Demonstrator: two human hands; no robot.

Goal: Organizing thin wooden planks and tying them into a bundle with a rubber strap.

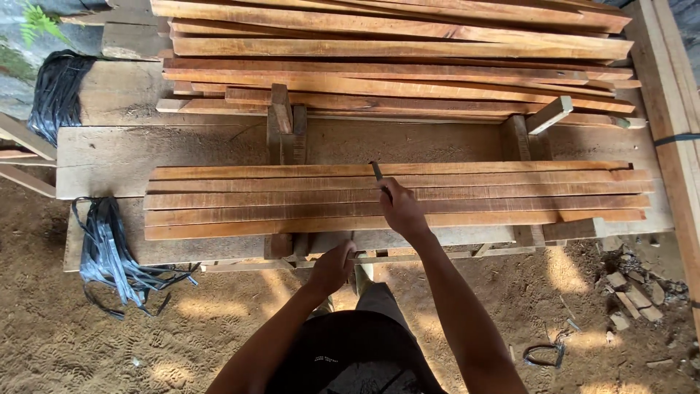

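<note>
Two bundles of strapping: one dark coil (57, 91) leans at the far left beside the bench end; a second, grey-black bunch (109, 252) hangs over the bench's near left corner, its loose ends trailing onto the sandy ground (87, 343).
Fern: a green sprig (36, 22) shows at the top left corner.
Workbench: a broad weathered plank top (102, 157) runs across the view, with short upright wooden blocks (286, 131) standing on it.
Near slats: five long reddish-brown slats (255, 197) lie side by side, flat across the bench, edges touching.
Far stack: many more slats (394, 66) are piled behind, resting on a pale cross piece (550, 114) at the right.
Left hand: the left hand (334, 268) is curled against the near edge of the bench just below the slats; whether it grips anything I cannot tell.
Right hand: the right hand (399, 210) rests closed on top of the near slats, fingers wrapped round a thin dark pencil-like marker (377, 172) whose tip points away, touching the farthest slats of the row.
Right planks: pale long boards (674, 124) run along the right edge, crossed by a dark band (677, 138).
Rubble: small stone pieces (634, 295) lie on the ground at the right, near a dark loop of strap (543, 355).
</note>
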